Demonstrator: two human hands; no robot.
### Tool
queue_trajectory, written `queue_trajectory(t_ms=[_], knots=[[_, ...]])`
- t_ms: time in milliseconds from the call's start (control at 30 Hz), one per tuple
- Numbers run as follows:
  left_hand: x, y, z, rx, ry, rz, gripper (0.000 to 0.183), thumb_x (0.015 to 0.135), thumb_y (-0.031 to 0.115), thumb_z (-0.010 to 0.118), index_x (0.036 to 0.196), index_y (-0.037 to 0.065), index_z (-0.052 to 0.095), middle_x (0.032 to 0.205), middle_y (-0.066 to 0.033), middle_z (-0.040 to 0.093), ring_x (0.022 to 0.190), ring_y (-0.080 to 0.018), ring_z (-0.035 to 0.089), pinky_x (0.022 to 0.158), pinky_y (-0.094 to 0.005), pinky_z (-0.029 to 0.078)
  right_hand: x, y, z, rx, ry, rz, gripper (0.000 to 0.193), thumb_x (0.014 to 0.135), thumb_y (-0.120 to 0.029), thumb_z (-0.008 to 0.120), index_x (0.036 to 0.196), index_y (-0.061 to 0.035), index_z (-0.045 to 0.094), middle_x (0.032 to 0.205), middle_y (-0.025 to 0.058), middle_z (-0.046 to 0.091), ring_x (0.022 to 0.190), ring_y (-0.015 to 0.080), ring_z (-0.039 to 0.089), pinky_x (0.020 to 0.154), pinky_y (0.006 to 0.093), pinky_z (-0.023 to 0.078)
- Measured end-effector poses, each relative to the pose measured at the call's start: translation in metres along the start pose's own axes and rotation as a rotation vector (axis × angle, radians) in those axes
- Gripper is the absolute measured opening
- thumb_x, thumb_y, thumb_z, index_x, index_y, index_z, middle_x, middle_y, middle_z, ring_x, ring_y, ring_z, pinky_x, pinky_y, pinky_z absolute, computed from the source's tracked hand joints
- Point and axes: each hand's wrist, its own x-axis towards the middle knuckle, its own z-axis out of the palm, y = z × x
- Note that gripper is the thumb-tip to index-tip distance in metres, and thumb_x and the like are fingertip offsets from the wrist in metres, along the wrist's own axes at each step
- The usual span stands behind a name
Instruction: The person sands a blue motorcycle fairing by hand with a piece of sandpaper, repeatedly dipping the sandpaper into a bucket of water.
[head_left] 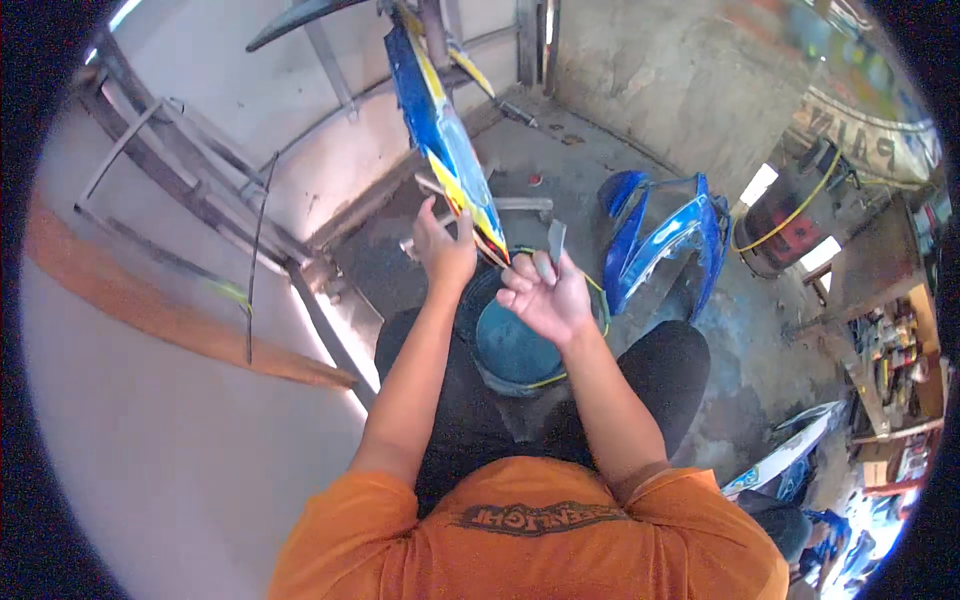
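Note:
A long, narrow motorcycle fairing panel (460,160), painted blue, yellow and white, slants down in front of me to a pointed tip. My left hand (446,250) holds its lower part from the left, thumb on the near side; some fingers are hidden. My right hand (550,298) is turned palm up just right of the tip, with fingers curled. Between its thumb and fingers stands a small, flat grey piece (557,241), perhaps sandpaper or a scraper. Under both hands, between my knees, is a bucket (520,382) with bluish water.
Another blue fairing (665,240) rests on the concrete floor to the right. Farther right are a dark red drum (778,238) with a yellow hose and cluttered shelves (895,350). A wooden beam (180,305) and metal frame bars (150,150) line the left. A white-and-blue panel (785,455) lies lower right.

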Motion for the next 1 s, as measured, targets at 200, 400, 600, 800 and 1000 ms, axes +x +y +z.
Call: queue_trajectory(t_ms=[200, 400, 600, 800, 1000], knots=[[0.003, 0.014, 0.003, 0.012, 0.059, 0.299, 0.038, 0.085, 0.024, 0.07, 0.115, 0.004, 0.058, 0.107, -0.0183, 0.061, 0.105, -0.0386, 0.054, 0.094, -0.0486, 0.041, 0.01, -0.006, -0.013, -0.035, -0.016, 0.057, 0.063, 0.102, -0.056, 0.034, 0.056, -0.0132, 0.034, 0.066, 0.0006, 0.034, 0.067, 0.0185, 0.041, 0.071, 0.0397, 0.043], [0.01, 0.0, 0.04, -0.11, -0.151, 0.094, 0.031, 0.087, 0.025, 0.068, 0.109, 0.004, 0.062, 0.105, -0.0149, 0.065, 0.104, -0.0345, 0.056, 0.093, -0.0448, 0.043, 0.011, -0.012, -0.117, -0.501, 0.597, 0.07, 0.051, 0.102, -0.052, 0.043, 0.076, -0.0134, 0.064, 0.063, -0.0022, 0.036, 0.062, 0.0142, 0.04, 0.063, 0.0312, 0.038], [0.023, -0.035, 0.042, -0.344, -0.218, -0.168, 0.039, 0.092, 0.025, 0.067, 0.121, 0.001, 0.055, 0.104, -0.0153, 0.066, 0.097, -0.023, 0.063, 0.089, -0.0365, 0.049, 0.006, -0.002, -0.281, -1.605, 0.925, 0.268, 0.049, 0.097, -0.051, 0.054, 0.101, -0.0078, 0.075, 0.074, 0.0049, 0.063, 0.07, 0.0176, 0.058, 0.065, 0.0335, 0.046], [0.036, -0.052, 0.05, -0.472, -0.265, -0.235, 0.039, 0.095, 0.024, 0.064, 0.124, 0.0, 0.053, 0.108, -0.0169, 0.065, 0.102, -0.0227, 0.062, 0.091, -0.0364, 0.048, 0.027, 0.012, -0.321, -2.0, 0.724, 0.563, 0.064, 0.098, -0.06, 0.035, 0.121, -0.01, 0.068, 0.121, 0.0295, 0.062, 0.114, 0.0457, 0.06, 0.103, 0.0483, 0.044], [0.033, -0.042, 0.046, -0.409, -0.257, -0.374, 0.044, 0.095, 0.024, 0.064, 0.128, 0.0, 0.048, 0.111, -0.0169, 0.064, 0.102, -0.0223, 0.062, 0.092, -0.0354, 0.048, 0.017, 0.029, -0.338, -2.243, 0.733, 0.452, 0.03, 0.092, -0.026, 0.059, 0.105, -0.002, 0.071, 0.105, 0.0255, 0.068, 0.099, 0.0401, 0.067, 0.089, 0.0501, 0.051]])
